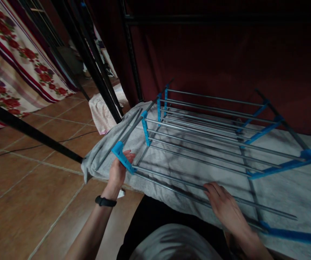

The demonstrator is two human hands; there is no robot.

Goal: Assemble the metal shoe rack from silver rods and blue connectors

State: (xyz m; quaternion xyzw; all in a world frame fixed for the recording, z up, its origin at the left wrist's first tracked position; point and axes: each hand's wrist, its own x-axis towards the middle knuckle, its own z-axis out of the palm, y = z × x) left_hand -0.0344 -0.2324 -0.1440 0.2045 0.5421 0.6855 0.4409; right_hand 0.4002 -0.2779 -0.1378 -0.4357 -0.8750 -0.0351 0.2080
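A rack of grey metal rods and blue plastic brackets lies across a grey cloth-covered surface in front of me. My left hand (118, 171) grips the near left blue bracket (123, 158), with its fingers partly behind it. In my right hand (222, 202) is a thin metal rod (266, 208), held near its middle with the fingers curled over it. This rod's left end meets the near left bracket; its right end is loose, above the near right blue bracket (296, 234). Another near rod (169, 185) runs just below it. Farther rods (212, 144) span several more blue brackets.
Black metal posts (90, 61) and a slanting black bar (33, 131) stand at the left. A dark red curtain (226, 68) hangs behind the grey sheet (285, 191). On the tiled floor (22, 180) lie a cable (47, 143) and a striped cloth (101, 112).
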